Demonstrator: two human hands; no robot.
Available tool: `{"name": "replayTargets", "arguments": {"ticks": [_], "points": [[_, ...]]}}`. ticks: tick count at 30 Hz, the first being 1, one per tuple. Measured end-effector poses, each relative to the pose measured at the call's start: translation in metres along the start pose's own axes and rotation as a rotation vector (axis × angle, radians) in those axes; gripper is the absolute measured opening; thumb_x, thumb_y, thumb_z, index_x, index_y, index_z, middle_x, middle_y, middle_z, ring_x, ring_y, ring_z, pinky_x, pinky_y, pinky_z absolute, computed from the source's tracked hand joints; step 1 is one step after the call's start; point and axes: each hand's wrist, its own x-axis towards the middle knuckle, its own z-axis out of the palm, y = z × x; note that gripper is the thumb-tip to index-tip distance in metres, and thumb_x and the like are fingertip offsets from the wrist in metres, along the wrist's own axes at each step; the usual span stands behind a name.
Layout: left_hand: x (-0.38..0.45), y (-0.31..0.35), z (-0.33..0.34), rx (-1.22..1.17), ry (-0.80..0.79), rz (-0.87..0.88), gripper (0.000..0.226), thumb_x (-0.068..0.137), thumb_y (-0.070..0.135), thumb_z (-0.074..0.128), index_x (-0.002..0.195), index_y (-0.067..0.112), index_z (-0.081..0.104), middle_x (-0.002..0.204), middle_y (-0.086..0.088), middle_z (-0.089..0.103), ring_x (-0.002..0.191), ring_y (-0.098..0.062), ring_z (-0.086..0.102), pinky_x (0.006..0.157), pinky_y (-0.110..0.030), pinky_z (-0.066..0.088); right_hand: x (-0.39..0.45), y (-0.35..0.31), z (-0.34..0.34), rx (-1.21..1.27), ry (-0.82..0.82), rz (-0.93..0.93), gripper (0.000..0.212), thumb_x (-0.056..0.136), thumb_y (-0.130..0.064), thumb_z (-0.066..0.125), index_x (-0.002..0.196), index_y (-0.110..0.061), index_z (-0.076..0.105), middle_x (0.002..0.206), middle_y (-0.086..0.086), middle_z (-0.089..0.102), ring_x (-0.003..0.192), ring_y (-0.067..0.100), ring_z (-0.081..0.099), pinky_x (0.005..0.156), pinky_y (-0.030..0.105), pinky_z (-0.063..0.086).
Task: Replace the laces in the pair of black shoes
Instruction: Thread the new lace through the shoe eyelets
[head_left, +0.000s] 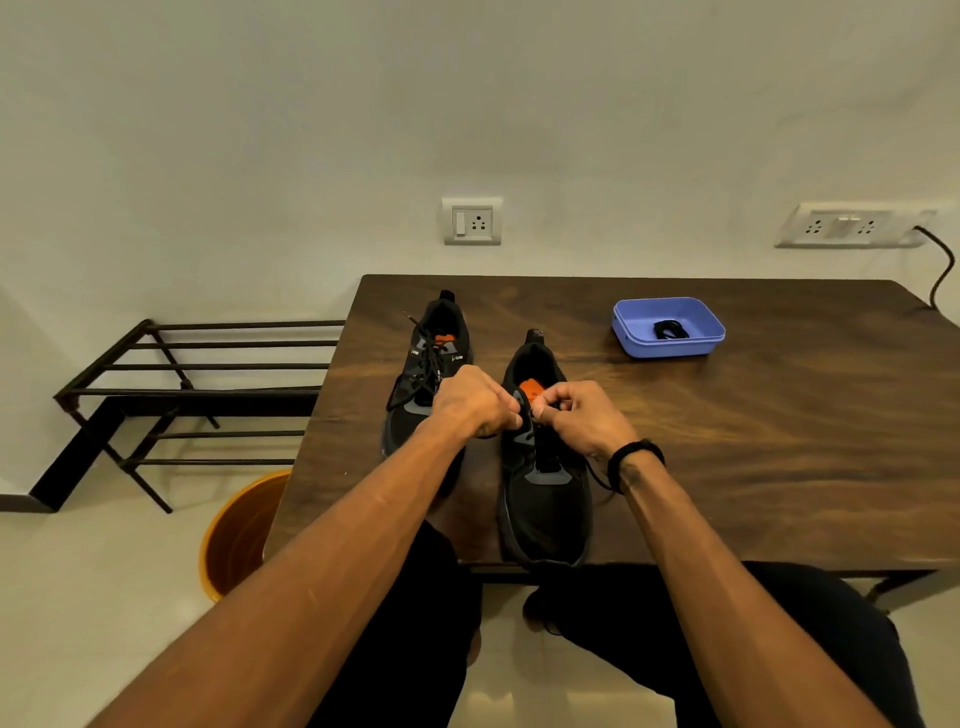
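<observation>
Two black shoes stand on the dark wooden table (727, 441), toes toward me. The left shoe (431, 364) carries loosely threaded black laces. The right shoe (545, 493) sits closer to the front edge, its orange insole label showing. My left hand (475, 402) and my right hand (582, 423) meet over the right shoe's upper eyelets, each pinching the black lace (595, 475) there. A loop of that lace trails under my right wrist. A coiled black lace (670, 330) lies in the blue tray (631, 325).
A black metal shoe rack (197, 389) stands left of the table against the wall. An orange bucket (241, 535) sits on the floor by the table's left front corner. Wall sockets (471, 221) and a black cable (940, 265) are behind the table.
</observation>
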Motion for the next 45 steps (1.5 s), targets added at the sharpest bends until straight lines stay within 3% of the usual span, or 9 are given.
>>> {"name": "replayTargets", "arguments": {"ticks": [9,17,22,24,28,34,37,41,45], "points": [[0.0,-0.001,0.001,0.004,0.006,0.001,0.014,0.077,0.016,0.09,0.087,0.022,0.082,0.092,0.003,0.078,0.095,-0.01,0.071,0.097,-0.036,0.058,-0.003,0.003,0.006,-0.065,0.021,-0.069,0.016,0.098,-0.012,0.064,0.087,-0.007,0.076,0.074,0.0,0.065,0.065,0.008,0.055,0.062,0.025,0.046],[0.002,-0.005,0.006,0.153,0.109,0.194,0.009,0.078,0.029,0.09,0.074,0.027,0.082,0.069,0.009,0.074,0.071,-0.002,0.069,0.064,-0.02,0.053,-0.003,0.003,-0.001,-0.076,-0.062,-0.058,0.023,0.102,-0.017,0.061,0.095,-0.002,0.077,0.073,0.004,0.061,0.062,0.01,0.051,0.058,0.025,0.043],[0.008,-0.003,0.003,0.254,0.108,0.231,0.015,0.081,0.024,0.077,0.067,0.027,0.079,0.073,0.009,0.075,0.077,-0.012,0.072,0.075,-0.037,0.063,-0.005,-0.004,-0.015,-0.168,-0.149,-0.049,0.009,0.095,-0.023,0.072,0.102,-0.02,0.079,0.101,0.0,0.073,0.095,0.015,0.066,0.088,0.033,0.056],[0.01,-0.003,0.0,0.268,0.181,0.215,0.019,0.084,0.025,0.068,0.067,0.026,0.077,0.083,0.008,0.077,0.082,-0.018,0.072,0.077,-0.039,0.063,-0.005,-0.004,-0.016,-0.408,-0.135,-0.088,0.034,0.09,-0.038,0.078,0.121,-0.027,0.072,0.121,0.004,0.062,0.118,0.026,0.056,0.104,0.044,0.049],[0.015,-0.002,-0.011,0.035,0.347,0.166,0.037,0.096,0.017,0.054,0.062,0.024,0.069,0.102,0.005,0.079,0.091,-0.022,0.072,0.084,-0.036,0.059,-0.002,-0.006,-0.013,-0.607,-0.061,-0.143,0.042,0.079,-0.055,0.083,0.106,-0.031,0.061,0.114,0.0,0.04,0.118,0.028,0.043,0.101,0.043,0.046],[0.012,0.007,-0.028,-0.798,0.686,-0.009,0.024,0.106,0.005,0.041,0.096,0.011,0.063,0.079,-0.009,0.074,0.057,-0.01,0.071,0.056,-0.026,0.059,-0.007,-0.01,-0.036,-0.591,-0.095,-0.162,0.045,0.067,-0.044,0.094,0.1,-0.024,0.071,0.107,-0.004,0.055,0.107,0.02,0.054,0.081,0.032,0.041],[0.02,0.001,-0.03,-1.124,0.708,-0.149,0.016,0.106,0.005,0.04,0.11,0.004,0.055,0.089,-0.016,0.073,0.066,-0.017,0.076,0.055,-0.025,0.06,-0.009,-0.01,-0.043,-0.591,-0.09,-0.162,0.05,0.065,-0.045,0.096,0.105,-0.023,0.074,0.115,0.0,0.066,0.113,0.021,0.059,0.086,0.034,0.048],[0.019,-0.008,-0.014,-0.341,0.417,0.016,0.004,0.096,0.022,0.063,0.097,0.024,0.066,0.096,-0.002,0.074,0.086,-0.016,0.07,0.084,-0.036,0.06,-0.008,-0.011,-0.04,-0.592,-0.063,-0.175,0.054,0.067,-0.048,0.094,0.111,-0.024,0.075,0.121,0.001,0.068,0.117,0.021,0.06,0.088,0.033,0.047],[0.012,-0.006,0.004,0.182,0.072,0.277,0.02,0.088,0.02,0.079,0.093,0.032,0.064,0.096,0.004,0.069,0.091,-0.015,0.068,0.088,-0.034,0.057,-0.01,-0.012,-0.035,-0.592,-0.064,-0.188,0.056,0.069,-0.047,0.093,0.118,-0.026,0.073,0.123,0.001,0.065,0.118,0.021,0.058,0.085,0.03,0.042]]}}
